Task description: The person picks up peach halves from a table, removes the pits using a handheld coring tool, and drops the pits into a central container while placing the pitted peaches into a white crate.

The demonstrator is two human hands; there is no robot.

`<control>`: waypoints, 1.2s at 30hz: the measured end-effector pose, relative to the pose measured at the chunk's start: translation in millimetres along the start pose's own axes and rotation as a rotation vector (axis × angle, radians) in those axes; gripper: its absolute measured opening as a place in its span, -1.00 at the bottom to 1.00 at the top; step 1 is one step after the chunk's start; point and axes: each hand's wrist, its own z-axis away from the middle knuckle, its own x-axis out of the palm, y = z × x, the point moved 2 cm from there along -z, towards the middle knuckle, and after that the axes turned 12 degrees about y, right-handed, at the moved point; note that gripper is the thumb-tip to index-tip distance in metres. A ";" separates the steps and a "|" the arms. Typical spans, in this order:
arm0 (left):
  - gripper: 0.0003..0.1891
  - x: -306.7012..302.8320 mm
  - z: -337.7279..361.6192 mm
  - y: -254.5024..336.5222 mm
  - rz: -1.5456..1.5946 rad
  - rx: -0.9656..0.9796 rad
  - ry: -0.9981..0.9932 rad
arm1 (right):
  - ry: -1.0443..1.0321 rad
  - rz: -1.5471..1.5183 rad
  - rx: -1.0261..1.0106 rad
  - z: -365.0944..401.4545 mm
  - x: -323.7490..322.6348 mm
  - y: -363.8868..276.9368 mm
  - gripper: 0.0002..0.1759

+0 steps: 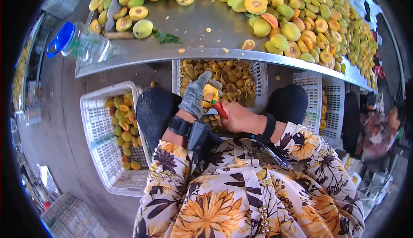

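head view: cut fruit (209, 93) between both hands

gloved left hand (196, 92) pinches it; right hand (241, 117) curls its fingers round a red handle (220, 110). crate (260, 83) below, partly blocked by hands. fruit-laden table (189, 29) ahead, bottle (91, 45) toward its left end.

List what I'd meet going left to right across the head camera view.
Clear plastic bottle with a blue cap, green leafy sprig, gray-gloved left hand, bare right hand, black band on the right wrist, white slatted plastic crates standing side by side, blurred person in patterned clothing.
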 end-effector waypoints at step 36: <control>-0.72 -8.5 13.8 5.9 0.078 -0.023 -0.010 | -0.138 0.236 0.084 -16.8 -10.9 -30.0 -0.69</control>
